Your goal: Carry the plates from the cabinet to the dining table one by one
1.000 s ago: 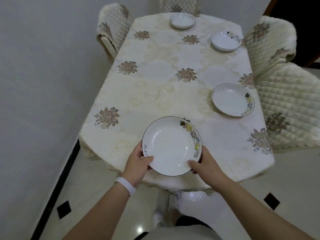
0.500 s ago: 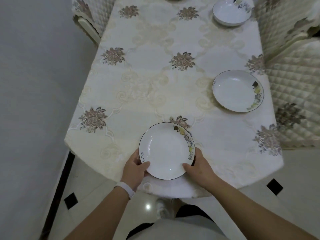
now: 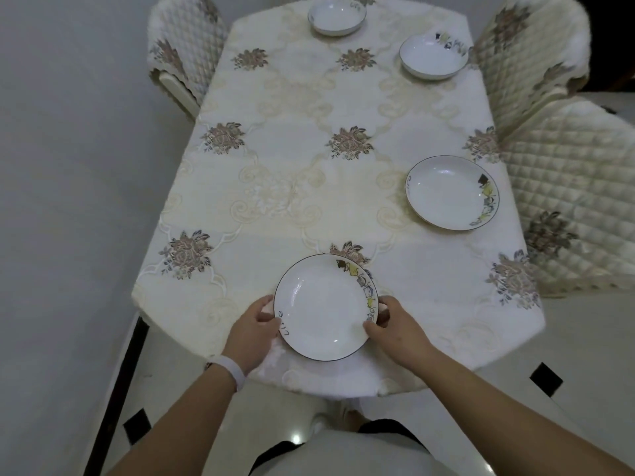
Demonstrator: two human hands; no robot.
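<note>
Plates go over one at a time, and the plate we carry now is low over the near edge of the surface, held between both grips. We cannot tell whether its base already touches the cloth. Our left grip pinches the left rim, thumb on top and fingers curled beneath, and our right grip pinches the right rim the same way, just beside the printed band. Three more are already laid, all well apart: a right plate by the right edge, a far-right plate beyond it, and an end plate at the far end. We judge the task well along and this delivery nearly finished: what is left is to settle the plate flat, let go, and go back for any others. The cabinet is out of view, so we cannot say how many remain. Quilted chairs ring the surface, a left chair at the far corner and a right chair close by the right plate, with a grey wall near on the left. Only patterned cloth lies around the plate, so we judge that nothing stands in its way. The one risk is how near the edge it is.
</note>
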